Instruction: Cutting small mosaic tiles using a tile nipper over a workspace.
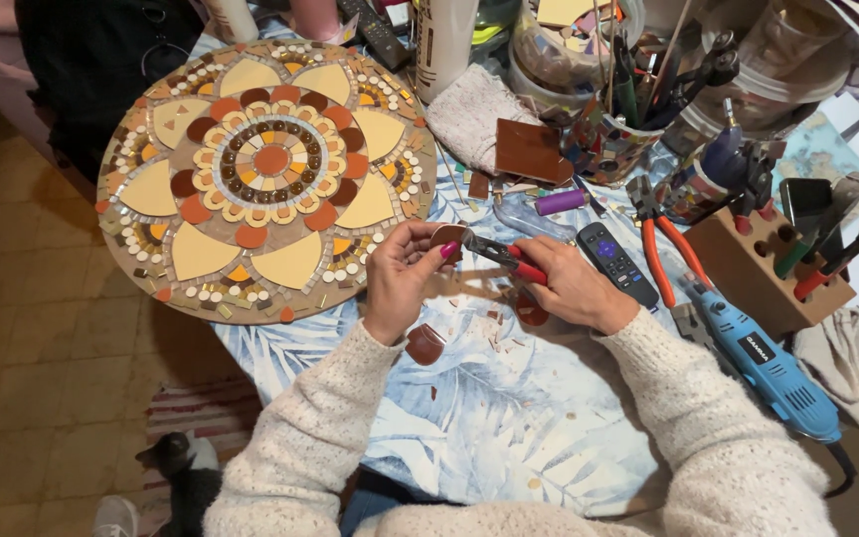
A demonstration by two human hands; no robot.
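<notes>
At my worktop, covered in a blue-and-white leaf-print cloth, the round mosaic panel lay up and to the left of my hands, its flower pattern of cream, orange and brown pieces nearly filled. To the right of my hands lay a blue rotary tool, a wooden block of tools and orange-handled pliers; a black remote sat just beyond my right wrist.

My left hand was closed around a small brown tile piece, pinched between thumb and fingertips and held above the cloth. My right hand gripped the red handles of the tile nippers, whose jaws met the edge of the piece.

As I judged it, the cut would go best with only the jaw tips on the tile's rim, a steady squeeze, and the piece kept low over the cloth so chips dropped among the brown offcuts just below my left hand.
</notes>
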